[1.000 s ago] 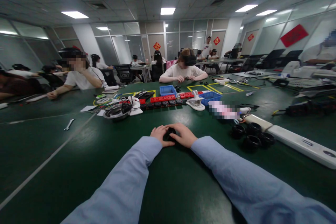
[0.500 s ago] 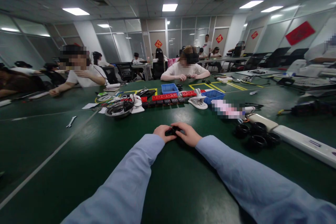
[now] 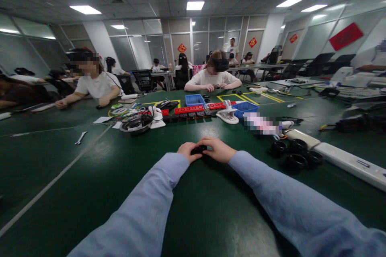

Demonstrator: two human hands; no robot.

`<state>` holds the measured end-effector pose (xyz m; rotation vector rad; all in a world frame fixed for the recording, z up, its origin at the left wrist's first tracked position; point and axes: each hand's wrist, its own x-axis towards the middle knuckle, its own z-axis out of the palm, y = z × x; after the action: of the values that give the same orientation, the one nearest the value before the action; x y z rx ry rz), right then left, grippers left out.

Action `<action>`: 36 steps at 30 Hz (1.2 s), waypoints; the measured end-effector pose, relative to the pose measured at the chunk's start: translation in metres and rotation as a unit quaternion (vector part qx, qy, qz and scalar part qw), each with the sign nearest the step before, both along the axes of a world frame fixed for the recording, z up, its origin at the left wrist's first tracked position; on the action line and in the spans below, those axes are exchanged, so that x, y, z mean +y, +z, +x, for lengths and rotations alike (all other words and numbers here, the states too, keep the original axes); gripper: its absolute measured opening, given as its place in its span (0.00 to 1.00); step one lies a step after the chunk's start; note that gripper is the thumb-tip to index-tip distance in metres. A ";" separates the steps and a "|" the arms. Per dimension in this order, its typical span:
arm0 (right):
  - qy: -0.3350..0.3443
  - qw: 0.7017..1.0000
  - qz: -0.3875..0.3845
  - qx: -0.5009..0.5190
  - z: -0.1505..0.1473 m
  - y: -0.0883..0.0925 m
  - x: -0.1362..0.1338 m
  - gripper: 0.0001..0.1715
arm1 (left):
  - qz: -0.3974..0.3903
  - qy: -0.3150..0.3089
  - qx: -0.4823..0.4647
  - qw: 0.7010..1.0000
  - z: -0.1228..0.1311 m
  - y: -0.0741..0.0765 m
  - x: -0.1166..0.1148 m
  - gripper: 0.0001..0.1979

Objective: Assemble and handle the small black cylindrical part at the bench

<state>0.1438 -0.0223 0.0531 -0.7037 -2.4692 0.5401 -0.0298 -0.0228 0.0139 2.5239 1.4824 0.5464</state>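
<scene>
Both my hands meet over a small black part (image 3: 198, 149) just above the green table (image 3: 90, 176). My left hand (image 3: 187, 151) curls round its left side and my right hand (image 3: 217, 149) covers its right side, fingers closed on it. Most of the part is hidden by my fingers, so its shape is unclear. Light blue sleeves cover both my forearms. To the right, apart from my hands, lie several black rings (image 3: 297, 154).
A white power strip (image 3: 346, 162) lies at the right. Further back are red and black switch blocks (image 3: 189, 112), two blue bins (image 3: 194, 100), a white holder (image 3: 228, 115), a wire coil (image 3: 135, 124) and a wrench (image 3: 81, 137). People sit across and at the left.
My hands have lifted slightly off the table with the black part and shifted a little right. The person at the left lowered a hand from the face to the table.
</scene>
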 end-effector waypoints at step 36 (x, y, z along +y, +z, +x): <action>-0.348 0.915 0.033 -0.199 -0.018 0.004 -0.017 0.35 | -0.010 0.207 -0.017 0.978 0.031 0.000 -0.019 0.17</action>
<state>0.1255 -0.0390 0.0574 -1.6998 -2.3232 0.0339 0.0016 -0.0419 0.0144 2.1799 2.0017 0.6223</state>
